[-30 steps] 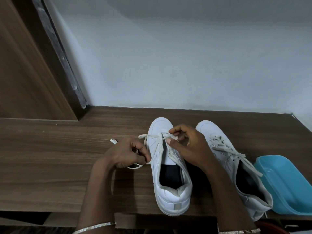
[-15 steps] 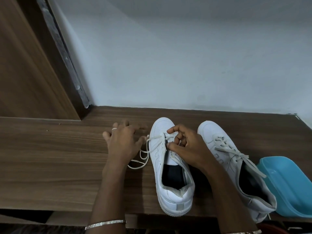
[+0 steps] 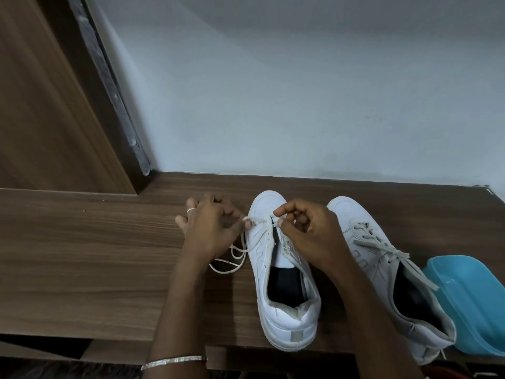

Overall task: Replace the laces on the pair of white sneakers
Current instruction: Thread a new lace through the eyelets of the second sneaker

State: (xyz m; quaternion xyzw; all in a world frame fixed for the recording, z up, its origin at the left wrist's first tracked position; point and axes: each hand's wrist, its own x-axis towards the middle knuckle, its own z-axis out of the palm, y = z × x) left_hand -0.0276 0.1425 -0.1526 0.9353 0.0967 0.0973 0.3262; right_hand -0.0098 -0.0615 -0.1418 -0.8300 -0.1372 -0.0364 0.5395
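Note:
Two white sneakers stand toe-away on a wooden table (image 3: 95, 255). The left sneaker (image 3: 284, 291) has a white lace (image 3: 235, 258) threaded only through its front eyelets, with loose loops lying on the table to its left. My left hand (image 3: 210, 228) pinches this lace just left of the toe. My right hand (image 3: 306, 231) rests over the sneaker's tongue and pinches the lace at the front eyelets. The right sneaker (image 3: 382, 258) is fully laced with a grey-white lace.
A blue plastic tub (image 3: 475, 302) lies at the table's right edge, touching the right sneaker's heel. A white wall rises behind the table. A wooden panel (image 3: 41, 105) stands at the left. The table's front edge runs just under the sneakers' heels.
My left hand let go of the lace, spread flat on the table, then came back to the toe and pinched the lace again. My right hand stayed at the front eyelets.

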